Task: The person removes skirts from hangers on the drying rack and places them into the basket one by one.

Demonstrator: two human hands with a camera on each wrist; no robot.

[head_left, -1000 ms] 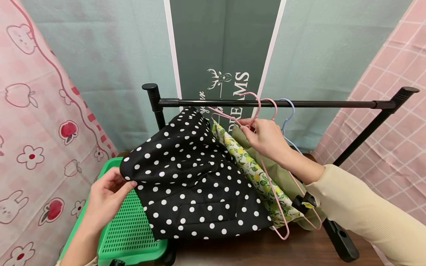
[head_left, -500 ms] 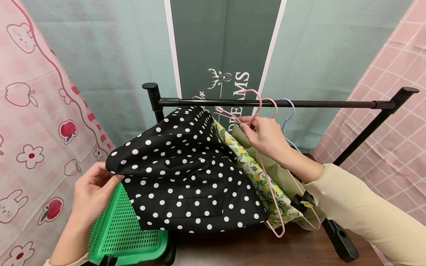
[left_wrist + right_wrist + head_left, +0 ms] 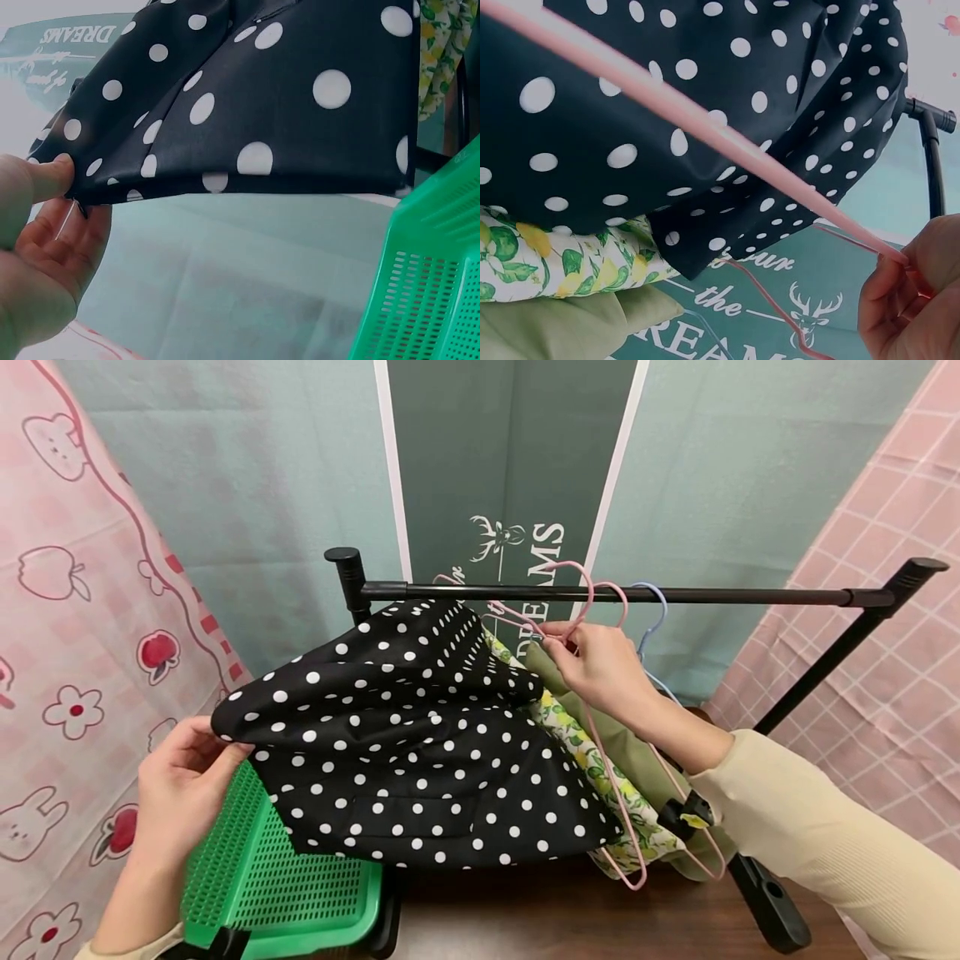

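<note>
The left hand (image 3: 180, 785) pinches the outer edge of the dotted cloth (image 3: 420, 735) between thumb and fingers; the right hand (image 3: 603, 668) has thumb and fingers closed on the pink hanger (image 3: 712, 131), near the base of its hook, just below the rail (image 3: 750, 597); the cloth spreads from under the rail's left end, above the far right corner of the basket (image 3: 307, 893); beside it hang the lemon cloth (image 3: 564, 727) and the olive cloth (image 3: 633, 760); a blue hook (image 3: 662, 610) loops over the rail's middle.
</note>
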